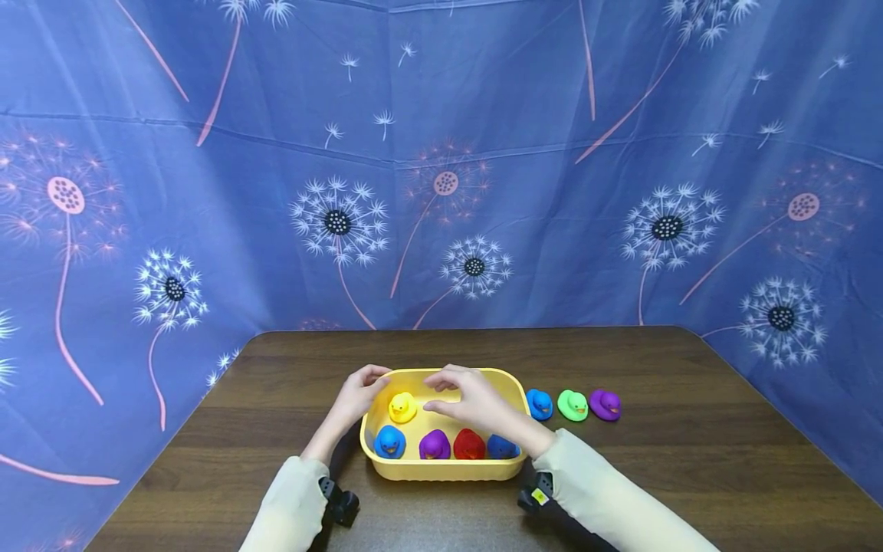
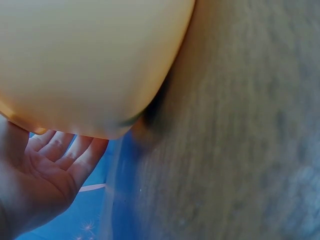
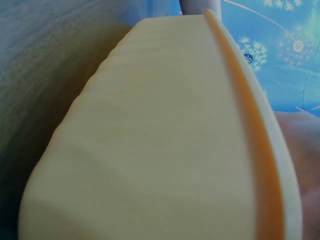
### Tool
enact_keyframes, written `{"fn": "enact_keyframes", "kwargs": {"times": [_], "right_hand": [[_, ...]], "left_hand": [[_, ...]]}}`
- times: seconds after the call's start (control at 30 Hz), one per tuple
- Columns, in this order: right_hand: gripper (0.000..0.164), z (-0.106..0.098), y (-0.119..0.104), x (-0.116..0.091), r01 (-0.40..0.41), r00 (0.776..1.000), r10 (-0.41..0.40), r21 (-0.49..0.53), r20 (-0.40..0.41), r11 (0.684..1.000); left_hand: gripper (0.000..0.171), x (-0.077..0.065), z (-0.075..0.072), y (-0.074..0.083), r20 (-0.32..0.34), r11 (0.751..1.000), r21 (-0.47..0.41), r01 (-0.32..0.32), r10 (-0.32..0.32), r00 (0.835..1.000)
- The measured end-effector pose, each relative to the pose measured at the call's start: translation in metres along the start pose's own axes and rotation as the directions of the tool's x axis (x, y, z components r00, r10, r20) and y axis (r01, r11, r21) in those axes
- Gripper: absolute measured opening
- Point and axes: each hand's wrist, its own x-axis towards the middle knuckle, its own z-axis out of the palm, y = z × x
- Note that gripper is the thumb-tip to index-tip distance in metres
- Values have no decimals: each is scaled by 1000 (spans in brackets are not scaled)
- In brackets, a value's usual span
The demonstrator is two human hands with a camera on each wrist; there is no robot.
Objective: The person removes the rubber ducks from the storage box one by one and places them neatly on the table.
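A yellow plastic bin (image 1: 441, 471) stands on the table. My left hand (image 1: 360, 392) grips its rim at the far left corner, thumb on the inner side and fingers outside, as the left wrist view also shows. Over the middle of the bin hovers my right hand (image 1: 472, 395), fingers loosely bent and apart, nothing seen between them. Inside are a yellow rubber duck (image 1: 402, 408) at the back left and, along the front, a blue duck (image 1: 390, 442), a purple duck (image 1: 434, 445), a red duck (image 1: 469, 444) and a dark blue duck (image 1: 501, 447), partly hidden by my right wrist.
Right of the bin, a blue duck (image 1: 539, 404), a green duck (image 1: 573, 405) and a purple duck (image 1: 605, 405) sit in a row on the brown wooden table (image 1: 690, 460). A blue dandelion-patterned cloth (image 1: 552, 291) hangs behind the table.
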Motion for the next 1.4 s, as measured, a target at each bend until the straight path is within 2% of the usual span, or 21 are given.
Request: {"fn": "enact_keyframes", "kwargs": {"times": [0.37,0.5,0.73,1.1,1.2,1.4], "right_hand": [[37,15,-3,8,37,997,-38,11,64,999],[37,19,-5,10,20,996,-21,21,84,1000],[34,25,-6,17,11,997,-13,19,78,1000],[33,28,-4,31,-31,999,28,65,43,997],[33,28,-4,36,-45,998,42,61,47,997],[33,30,-4,43,-59,996,55,49,76,997]], "left_hand": [[22,1,0,0,3,1000,5,5,-5,1000],[22,0,1,0,1,1000,-7,1,-1,1000],[22,0,2,0,-4,1000,-20,-22,22,1000],[23,1,1,-2,8,999,-35,-17,17,1000],[23,1,1,-3,6,999,-31,-34,35,999],[22,2,1,-3,4,998,-52,-29,29,1000]]}}
